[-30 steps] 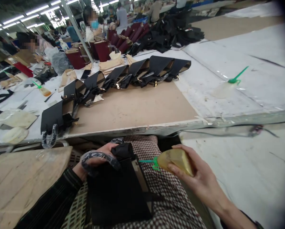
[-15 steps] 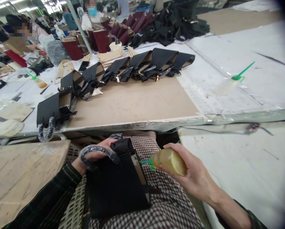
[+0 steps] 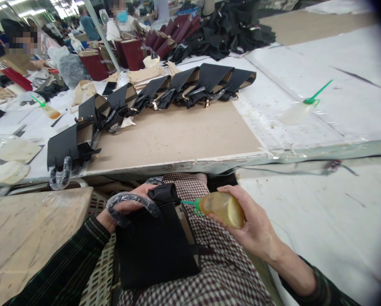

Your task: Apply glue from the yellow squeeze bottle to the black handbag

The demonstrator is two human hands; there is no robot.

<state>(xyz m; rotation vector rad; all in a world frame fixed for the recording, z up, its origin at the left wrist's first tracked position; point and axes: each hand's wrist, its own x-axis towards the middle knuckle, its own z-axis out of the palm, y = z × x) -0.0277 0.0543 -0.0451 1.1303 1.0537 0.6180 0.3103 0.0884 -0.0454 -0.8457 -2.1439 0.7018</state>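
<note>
The left hand [image 3: 126,206] is closed around the plastic-wrapped handle [image 3: 129,203] of a black bag [image 3: 155,246] lying on the person's checked lap. Just right of it, the right hand [image 3: 248,223] grips a yellow glue bottle [image 3: 220,207], its green nozzle [image 3: 190,204] pointing at the bag's top edge, below the bench [image 3: 177,140].

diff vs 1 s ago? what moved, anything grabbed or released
The right hand brought the glue bottle left and a bit up, so its green nozzle now nearly meets the open top edge of the black bag on the lap. Nothing grabbed or released. The left hand keeps hold of the bag's wrapped handle; the row of bags on the table is unchanged.
</note>
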